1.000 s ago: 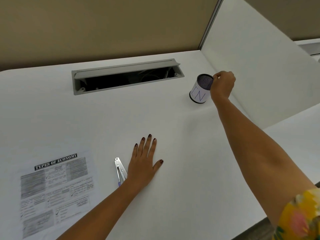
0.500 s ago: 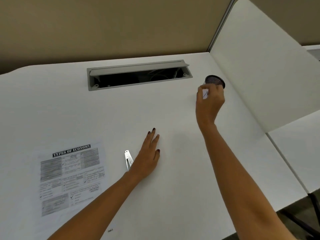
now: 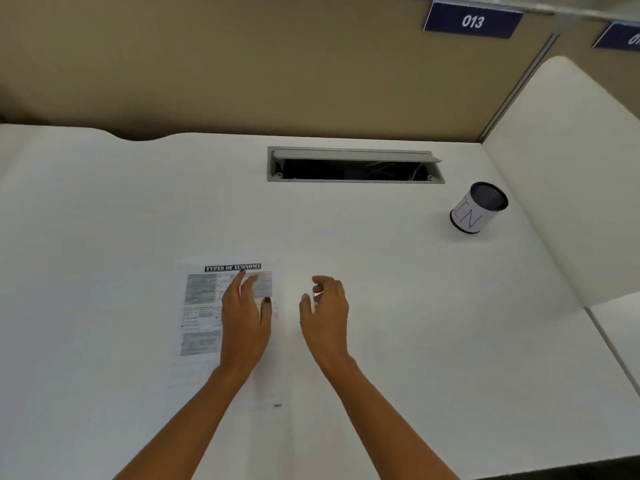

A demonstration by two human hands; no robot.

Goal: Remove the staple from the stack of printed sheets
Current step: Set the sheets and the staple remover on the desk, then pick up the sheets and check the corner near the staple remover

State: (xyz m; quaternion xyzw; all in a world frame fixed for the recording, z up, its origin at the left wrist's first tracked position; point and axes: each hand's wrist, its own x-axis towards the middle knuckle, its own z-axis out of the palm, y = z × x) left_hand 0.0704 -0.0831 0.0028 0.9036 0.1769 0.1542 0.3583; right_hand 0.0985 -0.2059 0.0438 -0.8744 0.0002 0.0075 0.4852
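The stack of printed sheets (image 3: 202, 306) lies flat on the white table (image 3: 415, 323), near the middle. The left hand (image 3: 244, 318) rests over its right side, fingers apart. The right hand (image 3: 325, 313) is just beside the paper; something small and shiny seems pinched in its curled fingers, but it is too blurred to name. The paper should be pressed flat, and the staple, not visible here, pulled slowly.

The left hand (image 3: 244, 317) hid part of the white printed paper sheets (image 3: 204, 306); the small print was too blurry to read.
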